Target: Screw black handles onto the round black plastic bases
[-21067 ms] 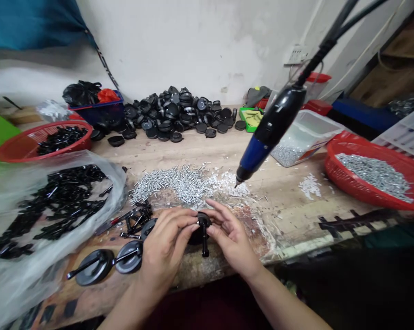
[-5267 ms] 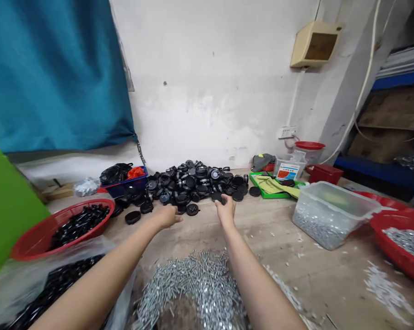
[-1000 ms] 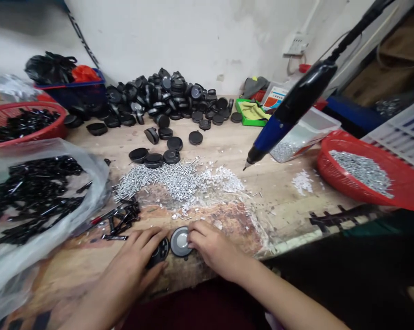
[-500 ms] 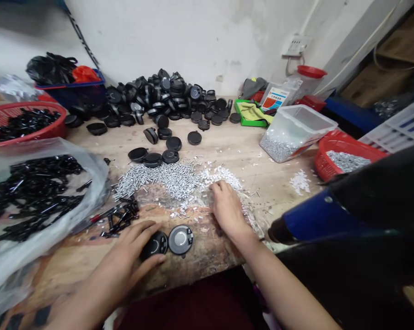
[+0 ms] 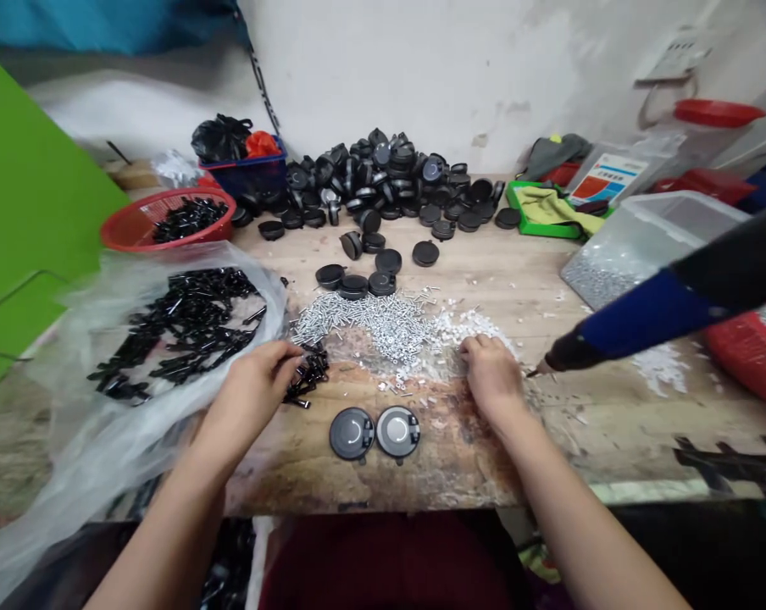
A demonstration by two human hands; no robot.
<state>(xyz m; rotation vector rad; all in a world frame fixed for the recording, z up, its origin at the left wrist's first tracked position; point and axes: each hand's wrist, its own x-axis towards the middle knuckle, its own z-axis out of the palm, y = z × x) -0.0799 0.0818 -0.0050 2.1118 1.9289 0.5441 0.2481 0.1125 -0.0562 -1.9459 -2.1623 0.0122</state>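
My left hand (image 5: 252, 394) reaches over a small heap of black plastic rods (image 5: 312, 377), its fingertips touching the heap. My right hand (image 5: 491, 373) rests on the scatter of white plastic bits (image 5: 469, 326), next to a spread of silver screws (image 5: 376, 326). Two round black discs with pale centres (image 5: 374, 433) lie side by side on the worn wooden bench (image 5: 446, 457), between my hands and apart from both. A blue-and-black electric screwdriver (image 5: 643, 309) hangs to the right, its tip close to my right hand.
A plastic bag of black rods (image 5: 180, 330) lies on the left, with a red basket (image 5: 167, 220) behind it. Many black round caps (image 5: 389, 182) are heaped by the wall. A clear tub of screws (image 5: 650, 237) and a green tray (image 5: 548, 212) stand back right.
My left hand has let go of the disc and moved onto the black rods. My right hand stays on the white bits. The screwdriver has swung lower, and the view has tilted back.
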